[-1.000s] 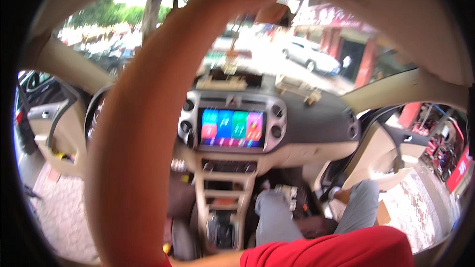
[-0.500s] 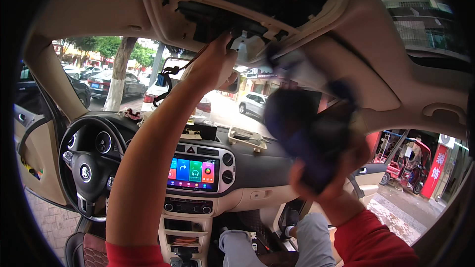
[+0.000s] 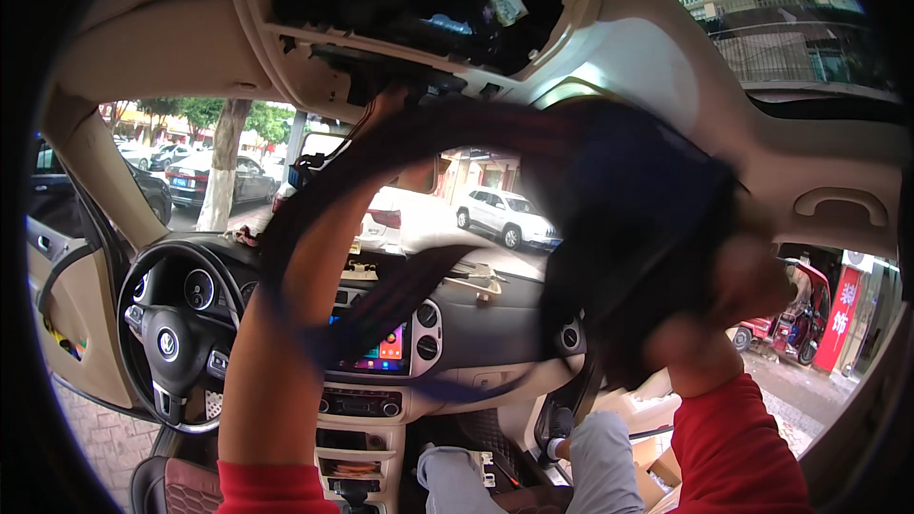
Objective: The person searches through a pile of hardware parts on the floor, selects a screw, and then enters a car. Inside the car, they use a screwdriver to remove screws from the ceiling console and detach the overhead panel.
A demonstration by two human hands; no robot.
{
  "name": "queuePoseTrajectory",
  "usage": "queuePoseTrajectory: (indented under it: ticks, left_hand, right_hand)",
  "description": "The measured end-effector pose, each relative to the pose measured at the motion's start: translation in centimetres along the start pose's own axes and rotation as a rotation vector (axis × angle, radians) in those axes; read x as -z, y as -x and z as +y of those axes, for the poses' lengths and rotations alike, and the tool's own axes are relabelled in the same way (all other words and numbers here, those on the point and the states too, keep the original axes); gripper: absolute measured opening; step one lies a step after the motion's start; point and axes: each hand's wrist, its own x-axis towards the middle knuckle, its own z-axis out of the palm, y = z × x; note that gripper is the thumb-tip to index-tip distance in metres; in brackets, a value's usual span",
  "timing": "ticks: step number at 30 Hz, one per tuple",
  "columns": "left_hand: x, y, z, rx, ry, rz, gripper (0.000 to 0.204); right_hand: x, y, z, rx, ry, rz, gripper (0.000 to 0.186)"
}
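My right hand (image 3: 709, 319) is closed on a dark blue headlamp (image 3: 647, 190), smeared by motion and close to the camera. Its wide dark strap (image 3: 419, 133) loops across in front of my left forearm. A bright round patch of light falls on the roof lining just above it. My left hand (image 3: 388, 107) reaches up to the dark unit (image 3: 357, 67) at the front edge of the roof opening (image 3: 562, 24). Those fingers look closed, but what they grip is in shadow. A thin cable with black connectors (image 3: 309, 164) hangs beside that hand.
Below are the steering wheel (image 3: 171, 338), a lit dashboard screen (image 3: 388, 347) and a small tray (image 3: 476, 278) on the dashboard. Another person's grey-trousered legs (image 3: 609, 457) are at lower right. A grab handle (image 3: 847, 205) is on the right roof side.
My right hand has moved right and slightly up with the headlamp, whose strap now swings wide to the left. The view has shifted, showing more of the roof opening. My left hand stays raised there.
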Motion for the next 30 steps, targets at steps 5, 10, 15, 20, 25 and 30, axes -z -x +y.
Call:
queuePoseTrajectory:
  ticks: [5, 10, 15, 20, 25, 30]
  left_hand:
    - [0.7, 0.4, 1.2, 0.286, 0.059, -0.105, 0.041]
    - [-1.0, -0.1, 0.5, 0.155, -0.086, 0.127, 0.040]
    - [-2.4, -0.6, -0.2, 0.052, -0.403, 0.335, 0.020]
    - [-2.9, -0.2, 1.8, 0.319, -0.210, 0.346, 0.029]
    - [-2.6, -0.1, 2.9, 0.392, -0.220, 0.253, 0.029]
    - [-2.7, 0.3, 2.7, 0.252, -0.250, 0.292, 0.025]
  right_hand:
    - [-4.0, 1.3, -0.3, 0.078, -0.500, 0.124, 0.032]
    - [-5.7, 1.1, 0.2, 0.205, -0.277, 0.221, 0.032]
    - [-7.0, 1.4, 0.8, 0.224, -0.290, 0.219, 0.032]
    - [-7.5, 1.8, 1.4, 0.187, -0.424, 0.233, 0.035]
    - [-6.9, 1.7, 1.7, 0.171, -0.374, 0.219, 0.038]
    - [-7.6, 0.6, 0.9, 0.212, -0.253, 0.099, 0.043]
